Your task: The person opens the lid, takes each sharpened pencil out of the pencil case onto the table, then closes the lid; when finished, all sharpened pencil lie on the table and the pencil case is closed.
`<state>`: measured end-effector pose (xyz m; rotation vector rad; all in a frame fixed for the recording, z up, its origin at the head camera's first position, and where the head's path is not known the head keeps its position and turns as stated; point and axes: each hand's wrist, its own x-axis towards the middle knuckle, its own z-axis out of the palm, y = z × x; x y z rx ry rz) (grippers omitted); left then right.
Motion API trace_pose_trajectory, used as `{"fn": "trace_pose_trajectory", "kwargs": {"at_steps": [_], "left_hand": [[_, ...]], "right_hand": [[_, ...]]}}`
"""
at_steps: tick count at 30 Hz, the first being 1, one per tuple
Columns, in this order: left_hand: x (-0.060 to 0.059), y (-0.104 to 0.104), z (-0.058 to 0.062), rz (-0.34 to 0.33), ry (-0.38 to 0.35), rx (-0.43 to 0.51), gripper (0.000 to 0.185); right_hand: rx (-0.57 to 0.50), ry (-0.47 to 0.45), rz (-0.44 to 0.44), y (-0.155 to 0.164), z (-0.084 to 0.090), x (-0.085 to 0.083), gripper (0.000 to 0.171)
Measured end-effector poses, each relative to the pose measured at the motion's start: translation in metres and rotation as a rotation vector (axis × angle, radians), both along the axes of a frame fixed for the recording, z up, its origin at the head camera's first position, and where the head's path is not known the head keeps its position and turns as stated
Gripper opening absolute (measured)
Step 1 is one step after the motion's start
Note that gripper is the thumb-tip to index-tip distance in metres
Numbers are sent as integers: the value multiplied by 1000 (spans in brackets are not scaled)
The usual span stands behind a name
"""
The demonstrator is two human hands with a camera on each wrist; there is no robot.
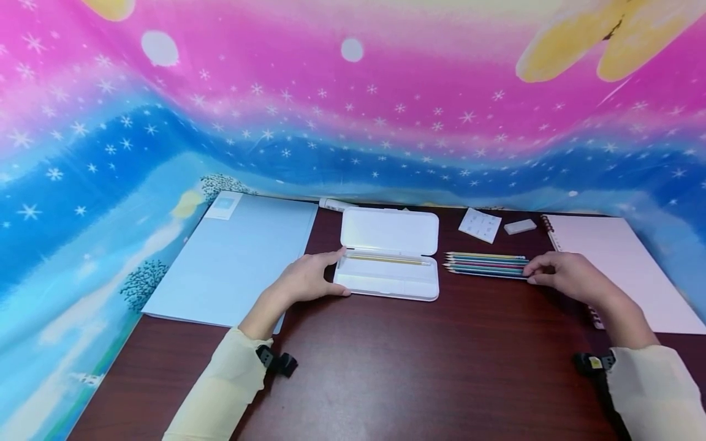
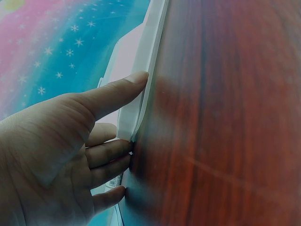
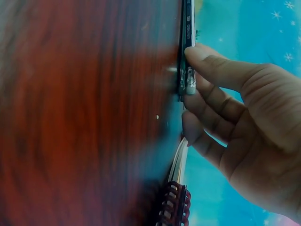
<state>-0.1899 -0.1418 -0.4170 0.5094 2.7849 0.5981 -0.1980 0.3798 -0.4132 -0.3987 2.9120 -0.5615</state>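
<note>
A white pencil case (image 1: 389,263) lies open at the middle of a dark wood-grain bench (image 1: 386,367), its flat lid (image 1: 390,231) folded back away from the person and its shallow tray toward them. One gold-coloured pencil (image 1: 388,260) rests along the tray's far edge; the tray is otherwise bare white plastic with rounded corners. The left hand (image 1: 306,278) steadies the case's left end, fingers nearly straight against the rim and thumb along the near edge, gripping nothing. Just right of the case, a row of coloured pencils (image 1: 485,264) lies side by side, points toward the case, in yellow, green, pink and blue shades. The right hand (image 1: 562,272) touches their blunt ends, thumb and fingertips pinching at the ends of the nearest ones, as the right wrist view shows. A pale blue folder (image 1: 237,257) sits to the left, a spiral-bound pink notebook (image 1: 618,263) to the right. Behind the pencils lie a small printed card (image 1: 480,224) and a white eraser (image 1: 520,226). A starry pink-and-blue backdrop (image 1: 353,110) rises behind.
</note>
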Motion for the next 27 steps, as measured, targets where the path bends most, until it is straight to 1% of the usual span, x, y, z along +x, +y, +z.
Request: {"fn": "trace_pose_trajectory", "kwargs": {"at_steps": [4, 9, 15, 18, 21, 25, 27], "left_hand": [[0, 0, -1, -4, 5, -1, 96], [-1, -1, -3, -4, 12, 0, 96], [-2, -1, -4, -3, 14, 1, 96], [-3, -1, -5, -2, 15, -2, 97], [-4, -1, -6, 0, 16, -1, 97], [-3, -1, -6, 2, 14, 3, 97], [-3, -1, -5, 2, 15, 2, 97]], "right_hand": [[20, -7, 2, -1, -1, -2, 8], [32, -6, 11, -5, 3, -4, 6], [34, 17, 13, -15, 7, -5, 10], [16, 47, 14, -22, 10, -5, 14], [-34, 52, 5, -32, 11, -5, 20], [-106, 48, 0, -50, 15, -8, 27], [-128, 65, 15, -63, 16, -12, 26]]}}
